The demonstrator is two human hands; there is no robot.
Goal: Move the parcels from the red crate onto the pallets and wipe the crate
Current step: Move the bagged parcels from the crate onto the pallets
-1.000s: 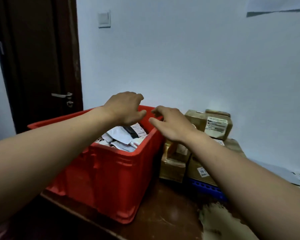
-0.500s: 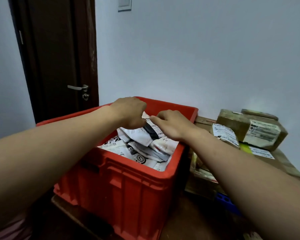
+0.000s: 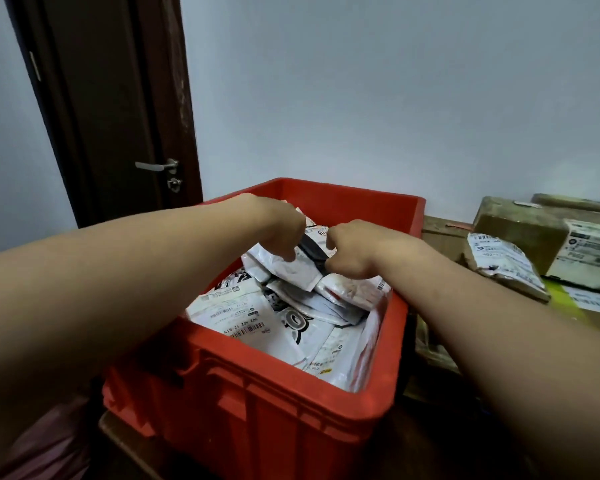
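Note:
A red crate (image 3: 291, 393) stands in front of me, filled with several white soft parcels (image 3: 257, 317) bearing printed labels. Both my hands reach into its far half. My left hand (image 3: 278, 226) pinches the left edge of the topmost white parcel (image 3: 291, 268), which has a black band across it. My right hand (image 3: 354, 251) is closed on the same parcel's right end. The two hands are a few centimetres apart. Fingertips are hidden under the knuckles.
Brown taped boxes (image 3: 527, 233) and a labelled flat parcel (image 3: 499, 261) are stacked to the right of the crate. A dark door (image 3: 118, 109) with a metal handle (image 3: 155, 166) stands at the back left. A pale wall rises behind the crate.
My hands dropped from above the crate's rim into it and closed on the top parcel. The view moved closer and tilted down over the crate.

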